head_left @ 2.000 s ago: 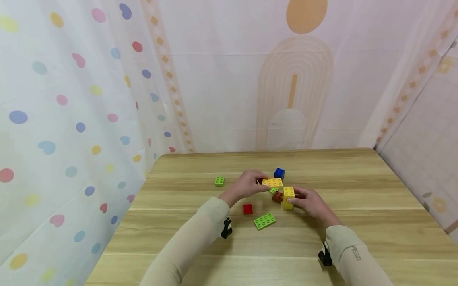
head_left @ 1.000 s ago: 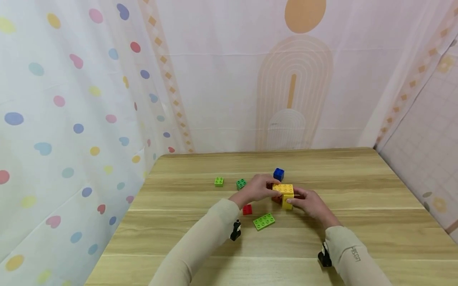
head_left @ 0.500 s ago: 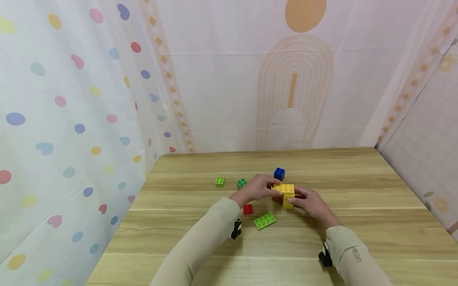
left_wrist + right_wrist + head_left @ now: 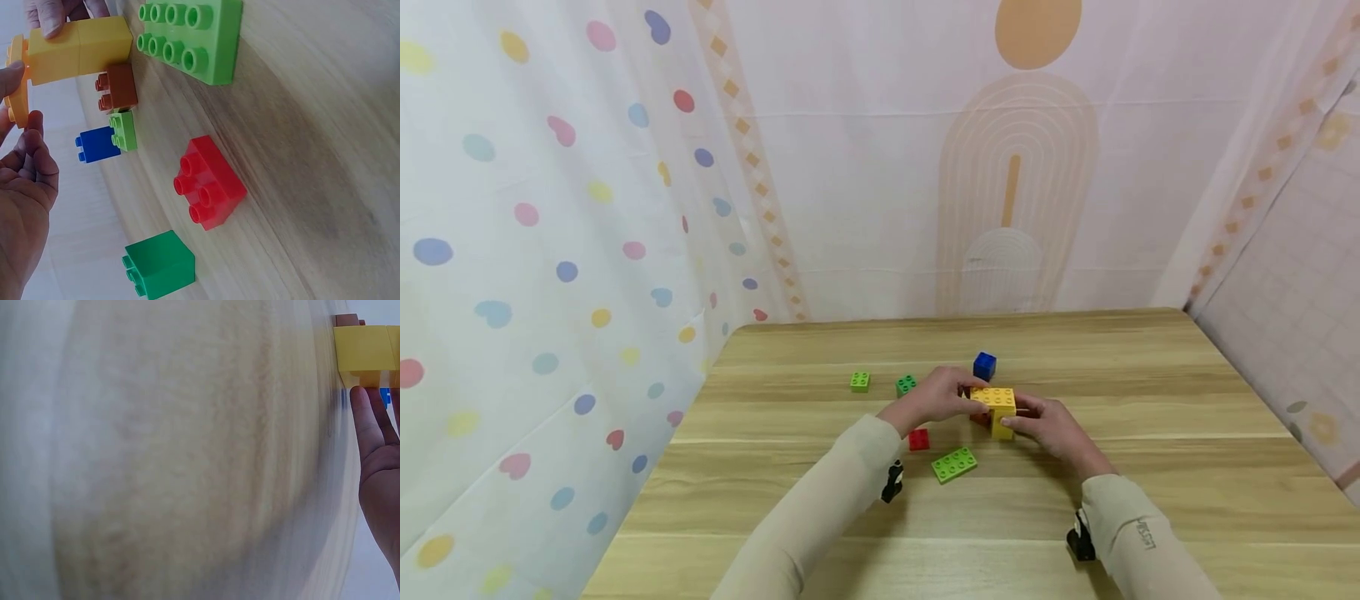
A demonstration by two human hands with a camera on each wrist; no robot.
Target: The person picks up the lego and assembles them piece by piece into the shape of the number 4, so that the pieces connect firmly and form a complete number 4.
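My left hand [image 4: 934,396] pinches a flat orange-yellow building brick [image 4: 993,397] by its left end. The other end of this flat brick [image 4: 20,87] sits over the top of an upright stack of yellow bricks [image 4: 81,51]. Whether the studs are fully pressed together cannot be told. With thumb and fingers, my right hand [image 4: 1056,435] holds the sides of the yellow stack [image 4: 1002,425], which stands on the table. Right beside its base is a brown brick [image 4: 122,86], partly hidden from above by the flat brick's overhang.
A flat light green brick [image 4: 954,465] and a red brick [image 4: 919,439] lie nearer on the wooden table [image 4: 775,467]. A dark green brick [image 4: 906,385], a small light green brick [image 4: 861,382] and a blue brick [image 4: 985,365] stand farther back. Another light green brick [image 4: 125,130] is beside the brown one.
Two seconds ago the flat brick was left of the stack; my left hand has carried it right, onto the stack's top. During the last second both hands stay nearly still.
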